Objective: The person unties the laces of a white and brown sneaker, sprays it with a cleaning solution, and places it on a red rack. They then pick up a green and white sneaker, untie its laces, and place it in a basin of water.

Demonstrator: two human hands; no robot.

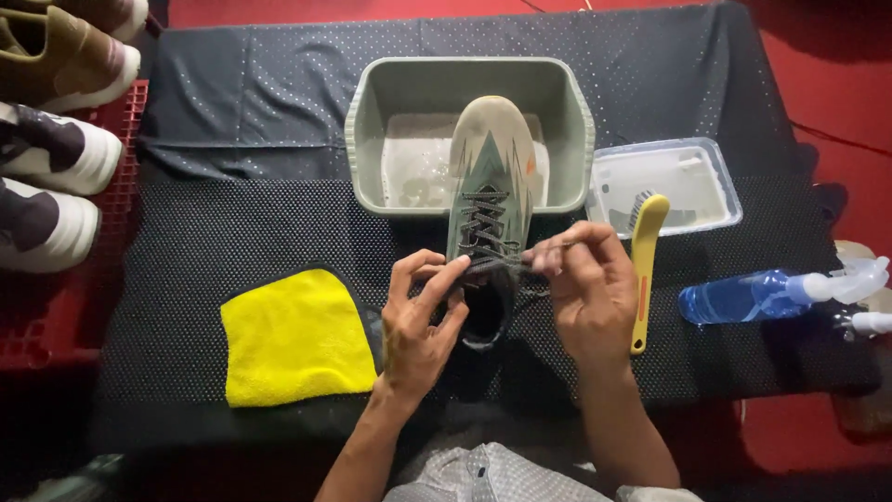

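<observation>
Grey-green shoe lay toe-away, its forepart propped over the near rim of a grey-green basin, its heel end down on the bench, which was covered in dark dotted cloth. A little water showed in the basin bottom.

Left hand sat at the shoe's collar, fingers pinched on the dark laces at the top eyelets. Right hand was just opposite, fingers also clenched on a strand of lace, drawn out to the right side of the shoe. Both hands were close together over the shoe opening.

Yellow cloth, folded, lay flat on the bench just left of the left wrist. Yellow-handled brush lay just right of the right hand, its bristle end resting on the edge of a clear plastic tub. Blue spray bottle lay on its side further right, nozzle pointing right.

Several other shoes, white-soled, stood on a red rack beyond the bench's left edge. Floor around was red.
</observation>
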